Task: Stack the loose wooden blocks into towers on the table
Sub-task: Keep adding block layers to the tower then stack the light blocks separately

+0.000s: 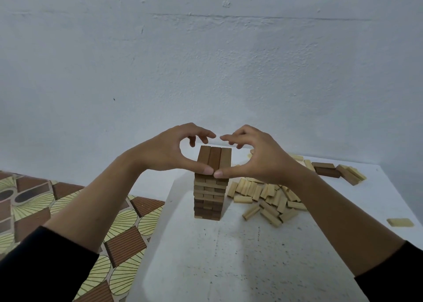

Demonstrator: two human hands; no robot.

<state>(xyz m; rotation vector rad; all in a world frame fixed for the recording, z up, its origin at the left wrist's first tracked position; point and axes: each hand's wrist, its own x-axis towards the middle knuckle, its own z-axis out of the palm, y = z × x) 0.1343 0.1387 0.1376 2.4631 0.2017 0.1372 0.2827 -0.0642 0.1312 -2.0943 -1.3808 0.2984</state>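
While half-open, empty, left hand (164,151) and right hand (259,158) around tower (209,194) top, thumbs against its near edge.

No text, label, or number can be read anywhere.

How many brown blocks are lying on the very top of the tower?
3: the left block, the middle block and the right block, side by side atop the tower. None seems hidden.

Light: dim, cool, even.
Shadows: faint, soft, on the table (240,260) in front of the tower (211,187).
Edges: bowed far from the tower.
Focus: slightly soft.
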